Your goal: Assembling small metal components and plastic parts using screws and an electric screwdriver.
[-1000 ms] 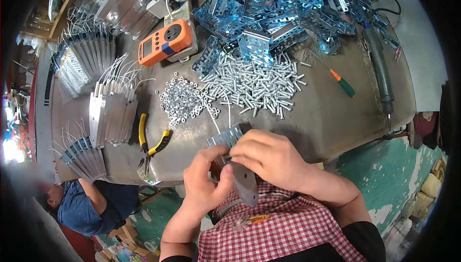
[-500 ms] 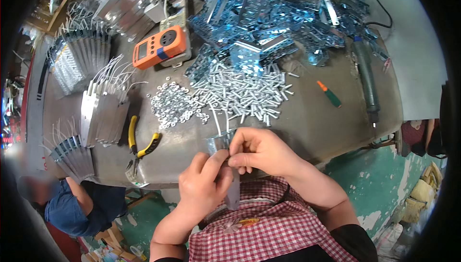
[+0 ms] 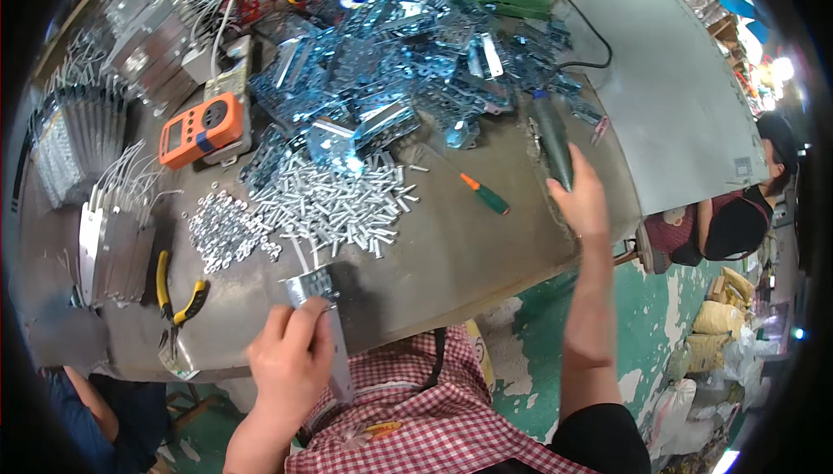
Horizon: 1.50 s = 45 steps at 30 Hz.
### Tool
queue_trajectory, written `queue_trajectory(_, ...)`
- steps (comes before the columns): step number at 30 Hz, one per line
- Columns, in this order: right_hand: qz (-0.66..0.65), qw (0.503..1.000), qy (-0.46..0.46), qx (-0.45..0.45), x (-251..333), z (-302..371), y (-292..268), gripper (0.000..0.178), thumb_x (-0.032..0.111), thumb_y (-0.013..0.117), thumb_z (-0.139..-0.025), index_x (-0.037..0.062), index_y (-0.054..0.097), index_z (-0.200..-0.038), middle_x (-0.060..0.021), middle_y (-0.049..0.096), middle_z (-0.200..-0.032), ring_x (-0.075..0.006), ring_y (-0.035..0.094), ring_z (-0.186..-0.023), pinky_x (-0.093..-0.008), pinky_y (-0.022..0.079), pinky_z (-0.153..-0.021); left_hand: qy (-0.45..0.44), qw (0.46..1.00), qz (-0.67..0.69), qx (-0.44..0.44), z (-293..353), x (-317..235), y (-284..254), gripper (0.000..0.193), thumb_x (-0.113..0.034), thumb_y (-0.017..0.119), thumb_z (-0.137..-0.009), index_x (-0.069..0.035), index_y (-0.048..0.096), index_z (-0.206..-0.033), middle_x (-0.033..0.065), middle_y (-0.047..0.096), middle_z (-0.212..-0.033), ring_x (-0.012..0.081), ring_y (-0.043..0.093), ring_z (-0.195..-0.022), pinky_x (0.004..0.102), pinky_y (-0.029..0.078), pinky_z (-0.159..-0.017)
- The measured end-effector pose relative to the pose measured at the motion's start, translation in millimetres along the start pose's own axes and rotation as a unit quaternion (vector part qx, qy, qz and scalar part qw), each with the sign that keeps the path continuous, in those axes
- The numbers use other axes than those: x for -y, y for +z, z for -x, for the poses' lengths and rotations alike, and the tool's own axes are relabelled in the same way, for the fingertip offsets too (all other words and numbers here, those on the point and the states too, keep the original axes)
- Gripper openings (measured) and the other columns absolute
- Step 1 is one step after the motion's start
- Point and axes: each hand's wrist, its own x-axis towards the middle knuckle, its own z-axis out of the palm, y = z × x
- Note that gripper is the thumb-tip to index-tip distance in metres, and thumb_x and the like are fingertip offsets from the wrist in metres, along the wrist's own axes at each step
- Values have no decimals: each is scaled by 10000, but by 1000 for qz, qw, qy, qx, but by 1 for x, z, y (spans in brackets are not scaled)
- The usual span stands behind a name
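My left hand (image 3: 293, 354) pinches a flat silver metal strip (image 3: 339, 361) with a bent metal bracket (image 3: 311, 285) at its far end, over the table's near edge. Two white wires (image 3: 305, 253) stick out beyond the bracket. At the right, my right hand (image 3: 583, 200) closes round the lower part of a dark green electric screwdriver (image 3: 550, 131), which lies on the table; its tip is hidden by the hand. A pile of silver screws or rivets (image 3: 334, 200) and a heap of small nut-like pieces (image 3: 226, 229) lie beyond my left hand.
Blue-filmed metal brackets (image 3: 382, 66) cover the back of the table (image 3: 451, 274). A green-and-orange screwdriver (image 3: 486, 194), yellow-handled pliers (image 3: 178, 300), an orange meter (image 3: 201, 129) and stacked wired strips (image 3: 117, 240) lie around. A black cord (image 3: 599, 36) crosses the back right. Other people sit at both sides.
My right hand has left the metal strip and moved right to the electric screwdriver. My left hand keeps the strip. The view has swung to the right.
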Motion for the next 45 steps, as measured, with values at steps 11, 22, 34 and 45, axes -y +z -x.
queue_trajectory(11,-873,378,157,264,100,70,-14,972,266,719,-739,61,48,-1412,-162,558,-1059,-273,540,-1027,-417,443,-860,37,999,-5,-25,-3,0,7,211,-84,661,-719,-102,592,-918,37,471,-648,186,513,-486,306,408,-415)
queue_trajectory(22,-912,320,66,249,151,68,-26,755,314,641,-800,163,205,-1397,-131,555,-972,-272,536,-982,-461,424,-899,26,999,-2,-35,-1,0,9,221,-79,668,-708,-110,601,-916,41,462,-641,195,509,-477,315,407,-409)
queue_trajectory(34,-869,394,157,253,134,70,-4,651,236,654,-799,126,294,-1331,-42,537,-1004,-223,502,-1040,-527,370,-949,-3,1000,2,-22,-1,-3,5,195,-48,649,-715,-102,610,-899,61,469,-648,229,509,-487,337,413,-434)
queue_trajectory(45,-947,238,187,107,154,84,10,432,307,603,-831,125,430,-1182,32,516,-875,-132,507,-886,-437,347,-920,31,999,-2,-39,-2,0,9,216,-70,659,-719,-100,599,-924,35,460,-638,182,502,-485,303,409,-417)
